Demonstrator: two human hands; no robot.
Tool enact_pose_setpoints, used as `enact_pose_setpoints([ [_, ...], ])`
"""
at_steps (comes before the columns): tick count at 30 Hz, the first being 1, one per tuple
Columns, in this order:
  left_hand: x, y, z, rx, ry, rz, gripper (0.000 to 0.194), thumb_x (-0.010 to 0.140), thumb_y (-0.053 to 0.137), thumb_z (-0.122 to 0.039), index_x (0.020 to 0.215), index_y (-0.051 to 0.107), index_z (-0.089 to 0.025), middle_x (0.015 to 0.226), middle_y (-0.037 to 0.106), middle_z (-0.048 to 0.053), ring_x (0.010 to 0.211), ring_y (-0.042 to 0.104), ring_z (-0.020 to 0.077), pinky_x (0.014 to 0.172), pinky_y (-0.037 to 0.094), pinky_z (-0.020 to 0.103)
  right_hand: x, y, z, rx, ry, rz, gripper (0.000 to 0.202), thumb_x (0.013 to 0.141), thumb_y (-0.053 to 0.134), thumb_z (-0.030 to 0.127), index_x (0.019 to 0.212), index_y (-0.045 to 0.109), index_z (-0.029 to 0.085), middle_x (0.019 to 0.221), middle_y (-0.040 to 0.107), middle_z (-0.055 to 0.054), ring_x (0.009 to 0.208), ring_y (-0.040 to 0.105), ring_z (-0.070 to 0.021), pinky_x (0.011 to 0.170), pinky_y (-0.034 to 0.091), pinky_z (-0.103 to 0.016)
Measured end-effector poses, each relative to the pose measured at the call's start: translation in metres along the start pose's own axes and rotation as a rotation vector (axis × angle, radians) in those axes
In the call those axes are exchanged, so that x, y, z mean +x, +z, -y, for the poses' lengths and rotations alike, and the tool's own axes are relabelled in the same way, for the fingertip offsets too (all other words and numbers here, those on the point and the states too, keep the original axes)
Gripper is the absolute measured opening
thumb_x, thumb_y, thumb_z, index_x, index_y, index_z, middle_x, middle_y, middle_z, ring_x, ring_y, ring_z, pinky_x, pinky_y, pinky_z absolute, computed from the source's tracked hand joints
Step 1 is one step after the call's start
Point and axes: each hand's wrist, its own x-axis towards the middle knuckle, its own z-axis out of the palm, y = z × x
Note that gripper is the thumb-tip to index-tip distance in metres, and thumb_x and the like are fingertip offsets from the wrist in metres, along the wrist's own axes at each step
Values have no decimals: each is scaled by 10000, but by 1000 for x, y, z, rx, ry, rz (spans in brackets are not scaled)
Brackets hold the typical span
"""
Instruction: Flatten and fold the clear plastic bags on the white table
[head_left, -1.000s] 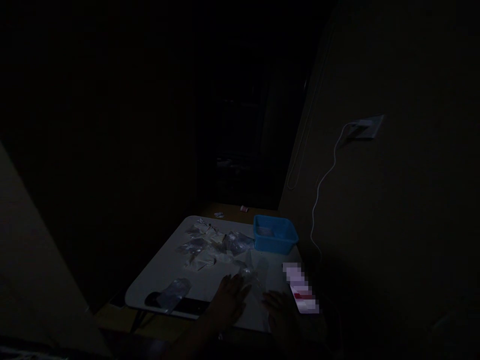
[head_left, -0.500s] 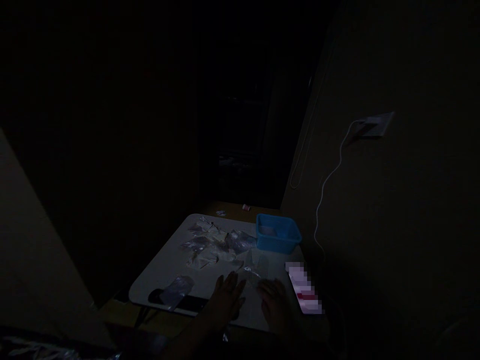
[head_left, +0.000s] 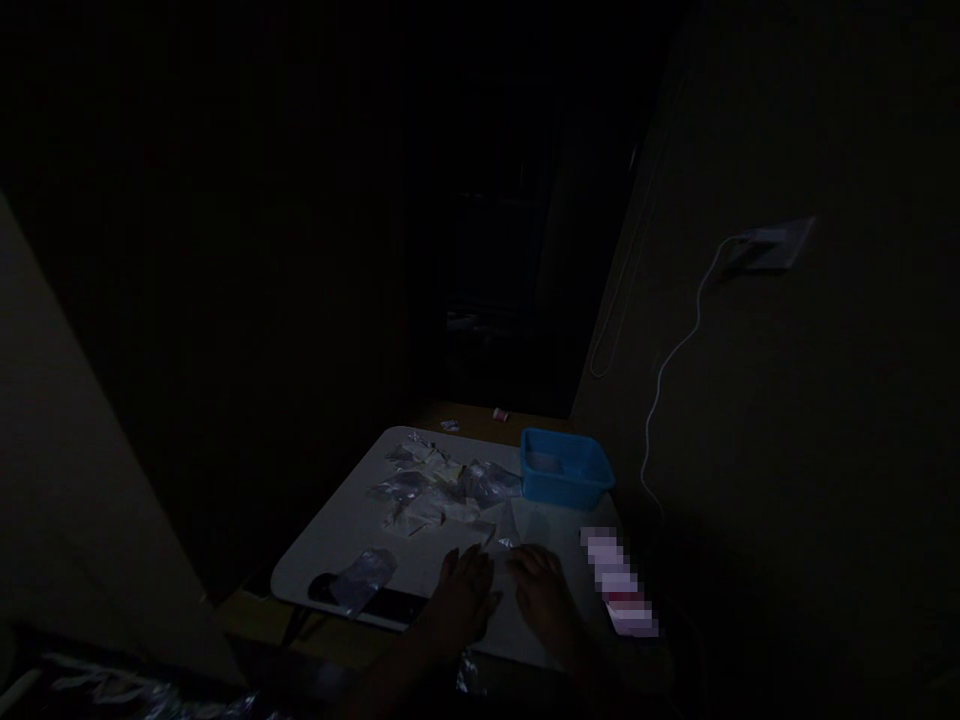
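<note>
The light is very dim. My left hand [head_left: 466, 590] lies palm down over the near edge of a white folding table [head_left: 337, 545], fingers stretched forward. To its right, my right hand [head_left: 537, 585] is slightly bent, with its fingers apart, touching or just above a clear plastic bag [head_left: 507, 525]. Shadow hides how much of this bag lies under the hands. Beyond them spreads a loose heap of crumpled clear plastic bags [head_left: 435, 490]. Another clear bag [head_left: 365, 578] rests apart at the table's left front, partly over a dark slot.
A blue plastic basket [head_left: 568, 490] stands at the table's back right corner. A blurred-out phone-like slab [head_left: 621, 585] lies along the right edge. On the right wall, a white cable [head_left: 660, 378] hangs from a socket [head_left: 772, 246]. Shiny plastic [head_left: 469, 675] shows below the front edge.
My right hand has moved inward over the clear bag, closer to my left hand. The whole view has shifted slightly. The heap and the basket stay in place on the table.
</note>
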Motion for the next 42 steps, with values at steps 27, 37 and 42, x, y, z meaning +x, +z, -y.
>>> enact_pose_setpoints([
  [27,54,2,50,-340,46,-165,353,827,368,-286,1124,519,-167,1137,548,86,1069,472,202,906,377,345,-4,0,1,86,-8,-1,372,776,463,187,1124,493,315,1166,516,28,1096,379,-169,935,220,-340],
  [37,26,-10,45,-109,-85,-258,394,785,409,-195,1176,455,-206,1187,500,84,1078,452,234,870,393,405,-4,-2,2,36,-8,17,391,764,444,147,1119,498,299,1169,514,15,1102,381,-163,933,229,-335],
  [42,9,1,31,-82,-75,-92,312,789,411,-166,1069,548,-196,1159,534,85,1079,457,229,859,386,403,-4,-2,2,43,-14,4,451,741,423,101,1142,477,300,1164,520,12,1106,387,-166,927,238,-345],
])
